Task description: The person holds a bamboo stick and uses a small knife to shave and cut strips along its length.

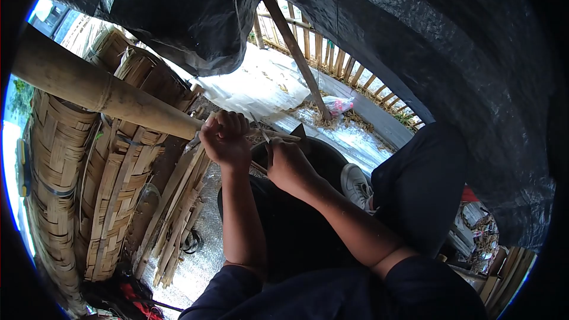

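Observation:
My left hand [227, 140] is closed in a fist, held up beside the end of a thick bamboo pole. A pale bamboo strip [287, 137] runs from this fist to the right, past my other hand. My right hand [290, 166] is wrapped round a handle that its fingers mostly hide. From it a thin, narrow knife blade [259, 125] points up and to the left, across the strip. Both hands are close together above my lap and a dark round-rimmed object [332, 153], whose kind I cannot make out.
The thick bamboo pole [112, 96] slants in from the left. Rolled woven bamboo mats [59, 172] stand beneath it, next to a bundle of split bamboo [178, 213]. A thin pole [290, 38] leans ahead. Dark plastic sheeting [195, 21] hangs overhead, and a bamboo fence [341, 62] stands beyond.

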Demonstrator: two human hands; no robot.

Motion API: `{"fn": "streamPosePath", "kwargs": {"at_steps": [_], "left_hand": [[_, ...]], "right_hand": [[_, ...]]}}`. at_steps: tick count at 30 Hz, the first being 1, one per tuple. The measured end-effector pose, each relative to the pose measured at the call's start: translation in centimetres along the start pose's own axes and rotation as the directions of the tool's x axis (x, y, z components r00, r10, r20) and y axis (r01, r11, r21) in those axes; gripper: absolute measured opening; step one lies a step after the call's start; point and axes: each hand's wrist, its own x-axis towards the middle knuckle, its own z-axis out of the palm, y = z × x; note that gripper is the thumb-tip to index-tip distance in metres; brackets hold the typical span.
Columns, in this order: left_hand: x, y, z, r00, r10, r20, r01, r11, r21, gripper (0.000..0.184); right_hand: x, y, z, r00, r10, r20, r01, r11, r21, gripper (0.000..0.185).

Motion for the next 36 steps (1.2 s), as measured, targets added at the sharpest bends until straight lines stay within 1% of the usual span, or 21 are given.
{"fn": "streamPosePath", "kwargs": {"at_steps": [2, 3, 4, 5, 6, 7, 8, 10, 11, 13, 17, 19, 20, 22, 24, 26, 27, 29, 31, 33, 36], "left_hand": [[0.3, 0.0, -0.2, 1.0, -0.011, 0.023, 0.01, 1.0, 0.014, 0.041], [0.3, -0.1, -0.3, 0.999, -0.02, 0.033, 0.02, 1.0, 0.0, 0.041], [0.4, -0.2, -0.3, 0.999, -0.03, 0.043, 0.031, 0.999, -0.016, 0.042], [0.4, -0.3, -0.1, 0.999, -0.033, 0.041, 0.034, 0.999, -0.016, 0.042], [0.5, -0.3, 0.2, 0.998, -0.06, 0.01, 0.06, 0.998, 0.02, 0.042], [0.5, -0.4, 0.3, 0.996, -0.084, -0.023, 0.086, 0.995, 0.056, 0.043], [0.7, -0.5, 0.2, 0.996, -0.082, -0.022, 0.083, 0.995, 0.055, 0.043], [1.0, -0.5, -0.2, 0.994, -0.107, 0.037, 0.105, 0.993, 0.049, 0.043], [1.2, -0.6, -0.2, 0.994, -0.099, 0.041, 0.097, 0.994, 0.046, 0.043], [1.2, -0.6, -0.4, 0.991, -0.137, 0.012, 0.137, 0.991, -0.01, 0.045], [0.9, -1.1, -0.8, 0.987, -0.149, 0.057, 0.151, 0.988, -0.03, 0.05], [0.7, -1.6, -0.5, 0.991, -0.056, 0.124, 0.072, 0.989, -0.127, 0.055], [0.3, -1.9, -0.3, 0.991, -0.06, 0.121, 0.076, 0.989, -0.127, 0.055], [0.3, -2.4, 0.0, 0.985, 0.057, 0.165, -0.048, 0.997, -0.06, 0.057], [0.6, -2.8, -0.4, 0.985, 0.071, 0.155, -0.065, 0.997, -0.047, 0.056], [0.5, -3.1, -0.8, 0.986, 0.082, 0.146, -0.086, 0.996, 0.023, 0.057], [0.5, -3.1, -0.5, 0.986, 0.085, 0.146, -0.089, 0.996, 0.019, 0.057], [0.2, -3.0, 0.3, 0.993, 0.091, 0.076, -0.103, 0.978, 0.181, 0.059], [0.2, -3.0, 0.3, 0.995, 0.09, 0.051, -0.098, 0.979, 0.177, 0.061], [0.2, -3.0, -0.2, 0.994, 0.06, 0.09, -0.074, 0.985, 0.155, 0.062], [0.4, -3.0, -0.5, 0.997, 0.049, 0.057, -0.055, 0.993, 0.107, 0.063]], "right_hand": [[0.0, 0.1, -0.7, 0.999, -0.02, 0.039, 0.022, 0.998, -0.06, 0.016], [-0.2, 0.2, -0.8, 0.999, -0.016, 0.043, 0.019, 0.998, -0.056, 0.016], [-0.3, 0.4, -1.0, 0.989, -0.095, 0.118, 0.119, 0.968, -0.219, 0.016], [-0.4, 0.5, -1.1, 0.966, -0.159, 0.204, 0.226, 0.902, -0.369, 0.016], [-0.4, 0.3, -1.5, 0.966, -0.156, 0.206, 0.224, 0.902, -0.368, 0.016], [-0.3, -0.1, -1.9, 0.991, -0.093, 0.094, 0.109, 0.977, -0.181, 0.016], [0.0, -0.3, -2.3, 1.0, -0.01, -0.008, 0.01, 1.0, 0.022, 0.016], [0.4, -0.2, -2.8, 1.0, 0.002, -0.013, -0.001, 1.0, 0.026, 0.016], [0.7, -0.1, -3.2, 1.0, 0.013, -0.019, -0.013, 1.0, 0.027, 0.015], [0.7, -0.4, -3.8, 0.999, 0.039, 0.002, -0.039, 0.998, 0.039, 0.015], [1.1, -0.2, -4.1, 0.997, 0.072, 0.02, -0.073, 0.997, 0.024, 0.015], [1.3, 0.0, -4.1, 0.997, 0.081, 0.009, -0.081, 0.997, 0.011, 0.015], [1.1, 0.1, -4.1, 0.996, 0.094, 0.002, -0.094, 0.996, 0.0, 0.016], [1.0, 0.0, -4.3, 0.996, 0.09, -0.025, -0.089, 0.996, 0.013, 0.017], [1.2, -0.1, -4.4, 0.995, 0.084, -0.046, -0.083, 0.996, 0.023, 0.018], [1.1, 0.0, -4.4, 0.985, 0.171, -0.013, -0.171, 0.985, 0.024, 0.022], [1.1, -0.1, -4.4, 0.986, 0.169, -0.015, -0.168, 0.986, 0.02, 0.022], [1.0, -0.6, -4.1, 0.984, 0.171, -0.04, -0.172, 0.985, -0.007, 0.026], [0.9, -1.2, -4.0, 0.984, 0.172, -0.043, -0.173, 0.984, -0.03, 0.027], [0.9, -1.6, -4.2, 0.984, 0.17, -0.05, -0.173, 0.983, -0.062, 0.028], [0.6, -2.2, -4.9, 0.984, 0.176, -0.014, -0.176, 0.979, -0.106, 0.026]]}}
